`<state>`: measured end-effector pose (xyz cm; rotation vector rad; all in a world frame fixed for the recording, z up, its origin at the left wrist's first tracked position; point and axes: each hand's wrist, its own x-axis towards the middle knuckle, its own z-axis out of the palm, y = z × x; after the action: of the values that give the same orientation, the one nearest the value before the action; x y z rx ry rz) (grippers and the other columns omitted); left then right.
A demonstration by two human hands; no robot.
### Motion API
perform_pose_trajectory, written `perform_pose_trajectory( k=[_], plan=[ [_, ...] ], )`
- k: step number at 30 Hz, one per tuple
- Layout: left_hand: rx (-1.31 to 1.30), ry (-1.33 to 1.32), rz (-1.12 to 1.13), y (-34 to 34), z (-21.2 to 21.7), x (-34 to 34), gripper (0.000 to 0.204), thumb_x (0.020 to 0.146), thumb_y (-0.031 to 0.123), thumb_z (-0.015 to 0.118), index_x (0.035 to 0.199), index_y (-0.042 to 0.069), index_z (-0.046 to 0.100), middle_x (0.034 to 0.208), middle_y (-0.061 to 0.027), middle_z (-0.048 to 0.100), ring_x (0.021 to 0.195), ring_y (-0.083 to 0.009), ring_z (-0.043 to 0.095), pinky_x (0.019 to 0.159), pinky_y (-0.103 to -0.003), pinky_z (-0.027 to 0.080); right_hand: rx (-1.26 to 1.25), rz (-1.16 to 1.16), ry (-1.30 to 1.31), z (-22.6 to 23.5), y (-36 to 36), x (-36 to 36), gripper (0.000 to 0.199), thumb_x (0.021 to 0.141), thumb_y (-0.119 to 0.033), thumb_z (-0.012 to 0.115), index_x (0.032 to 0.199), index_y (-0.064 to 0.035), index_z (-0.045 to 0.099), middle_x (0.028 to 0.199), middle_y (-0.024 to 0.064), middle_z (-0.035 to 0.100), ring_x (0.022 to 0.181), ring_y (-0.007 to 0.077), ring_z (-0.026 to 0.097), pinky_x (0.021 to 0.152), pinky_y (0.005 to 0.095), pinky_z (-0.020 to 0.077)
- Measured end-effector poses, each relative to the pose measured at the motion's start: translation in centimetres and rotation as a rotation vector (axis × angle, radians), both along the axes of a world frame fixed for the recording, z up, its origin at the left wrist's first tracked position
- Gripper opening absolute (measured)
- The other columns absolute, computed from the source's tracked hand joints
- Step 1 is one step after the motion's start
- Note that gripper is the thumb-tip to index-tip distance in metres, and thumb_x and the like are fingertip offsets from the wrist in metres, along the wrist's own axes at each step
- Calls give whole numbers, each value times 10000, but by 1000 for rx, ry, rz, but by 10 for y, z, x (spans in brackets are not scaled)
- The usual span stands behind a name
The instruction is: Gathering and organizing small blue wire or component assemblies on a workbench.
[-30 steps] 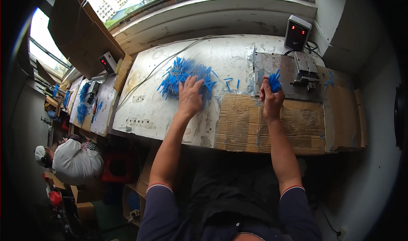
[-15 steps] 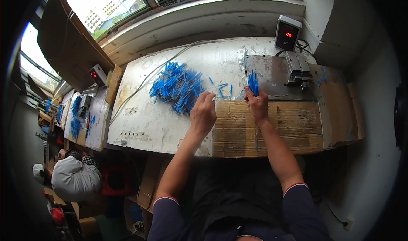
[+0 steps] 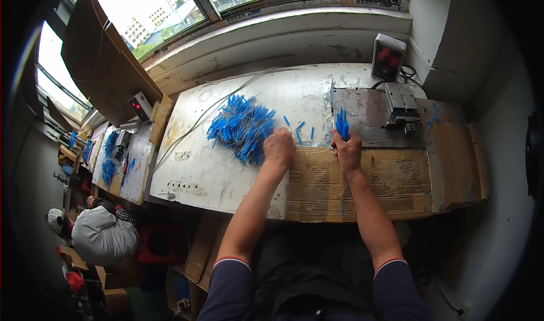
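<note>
A heap of thin blue plastic strips with fine pale wires [image 3: 241, 127] lies on the worktable, left of the middle. At its right edge is my left hand [image 3: 279, 149], fingers drawn together; whatever is in them is hidden. My right hand [image 3: 347, 151] is wrapped round an upright bundle of blue strips [image 3: 341, 122], whose tips stick out above the fist. Between both hands, just beyond them, a few loose blue strips [image 3: 299, 127] lie on the white surface.
Cardboard [image 3: 362, 179] covers the near right of the table. Behind it sit a metal plate [image 3: 362, 108], a metal clamp-like device [image 3: 402, 108] and a display box [image 3: 388, 57]. A cable [image 3: 212, 103] crosses the left side. Another person [image 3: 105, 233] sits lower left beside another bench [image 3: 139, 171].
The whole view has shifted, so the table appears lower. My left hand has moved slightly closer to the heap's edge, its fingers more curled. My right hand still grips the bundle.
</note>
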<state>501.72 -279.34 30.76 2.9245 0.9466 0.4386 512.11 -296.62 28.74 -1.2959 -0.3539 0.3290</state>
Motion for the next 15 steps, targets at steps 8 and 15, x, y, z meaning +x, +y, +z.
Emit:
perform_pose_trajectory(
  k=[8, 15],
  plan=[
    [-98, 121, 65, 5, 14, 47, 198, 851, 102, 561, 906, -3, 719, 997, -221, 707, 914, -346, 716, 794, -406, 578, 53, 76, 118, -2, -4, 0, 251, 973, -286, 653, 938, -37, 655, 638, 3, 590, 454, 41, 489, 390, 203, 360],
    [-239, 99, 216, 14, 15, 51, 262, 881, 128, 588, 1083, -26, 654, 1081, -245, 692, 1052, -381, 673, 906, -442, 529, 21, 104, 116, -2, -2, 0, 220, 985, -248, 633, 954, -31, 654, 649, -12, 583, 450, 31, 464, 379, 203, 342]
  ],
)
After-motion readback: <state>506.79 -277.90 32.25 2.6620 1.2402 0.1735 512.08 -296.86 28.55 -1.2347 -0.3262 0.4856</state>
